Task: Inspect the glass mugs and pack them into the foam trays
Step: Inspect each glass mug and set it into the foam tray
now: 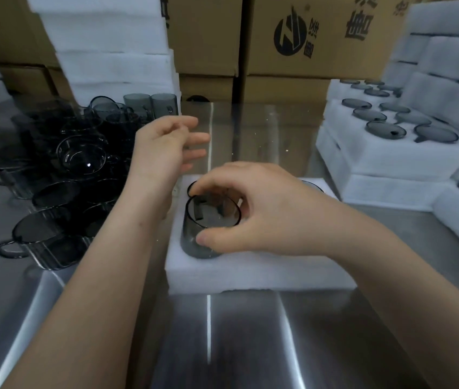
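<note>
**Mug held at the tray's left hole**

Your steel table (pixel 250 332) carries a heap of dark glass mugs (pixel 63 175) on the left and a white foam tray (pixel 250 273) in the middle. Your left hand (pixel 163 150) hovers over the tray's far left corner, fingers loosely spread, holding nothing. Your right hand (pixel 264 209) grips a mug (pixel 203 237), thumb on its side and fingers curled over the rim; the mug sits partly in the tray's near left hole

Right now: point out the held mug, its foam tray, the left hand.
mug (pixel 189 245), head view, lower side wall.
foam tray (pixel 250 280), head view, bare front face.
left hand (pixel 163 148), head view, hand's middle.
</note>
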Action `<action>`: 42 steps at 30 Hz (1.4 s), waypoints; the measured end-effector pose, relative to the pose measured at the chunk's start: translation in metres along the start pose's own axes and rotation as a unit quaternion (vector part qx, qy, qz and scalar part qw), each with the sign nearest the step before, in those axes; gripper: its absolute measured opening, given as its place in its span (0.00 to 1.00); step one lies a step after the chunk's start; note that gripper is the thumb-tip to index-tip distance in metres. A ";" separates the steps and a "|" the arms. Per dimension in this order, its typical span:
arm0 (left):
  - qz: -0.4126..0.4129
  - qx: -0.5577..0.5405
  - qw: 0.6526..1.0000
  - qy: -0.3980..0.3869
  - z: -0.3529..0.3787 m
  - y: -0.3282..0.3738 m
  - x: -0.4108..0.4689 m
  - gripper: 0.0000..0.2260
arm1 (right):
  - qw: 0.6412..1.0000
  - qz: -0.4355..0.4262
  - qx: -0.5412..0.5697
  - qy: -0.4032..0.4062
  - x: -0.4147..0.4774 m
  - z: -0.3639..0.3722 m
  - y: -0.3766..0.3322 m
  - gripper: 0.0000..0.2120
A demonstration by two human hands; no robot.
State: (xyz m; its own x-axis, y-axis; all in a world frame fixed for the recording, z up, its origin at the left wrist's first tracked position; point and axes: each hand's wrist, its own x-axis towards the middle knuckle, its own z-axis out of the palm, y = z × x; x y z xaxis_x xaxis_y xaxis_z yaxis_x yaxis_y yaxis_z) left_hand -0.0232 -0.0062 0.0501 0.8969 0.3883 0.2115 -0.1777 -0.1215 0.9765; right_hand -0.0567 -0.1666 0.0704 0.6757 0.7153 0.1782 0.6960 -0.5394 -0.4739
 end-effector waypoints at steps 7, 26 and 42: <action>-0.006 0.018 1.000 -0.009 0.003 -0.002 -0.001 0.10 | 0.999 -0.006 -0.025 -0.030 0.002 -0.008 -0.003 0.23; -0.108 -0.081 0.988 -0.079 0.003 -0.014 0.007 0.13 | 0.989 0.007 -0.086 -0.120 0.001 0.012 -0.001 0.24; 0.054 0.195 0.979 -0.036 0.019 -0.025 0.005 0.12 | 0.988 -0.042 -0.108 -0.101 -0.010 0.009 0.009 0.28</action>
State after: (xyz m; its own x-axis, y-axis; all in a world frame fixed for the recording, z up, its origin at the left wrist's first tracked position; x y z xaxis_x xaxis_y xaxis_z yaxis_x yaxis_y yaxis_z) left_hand -0.0065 -0.0189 0.0256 0.9101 0.2898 0.2962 -0.1181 -0.5037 0.8558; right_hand -0.0591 -0.1746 0.0567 0.5667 0.8236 0.0237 0.7975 -0.5411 -0.2666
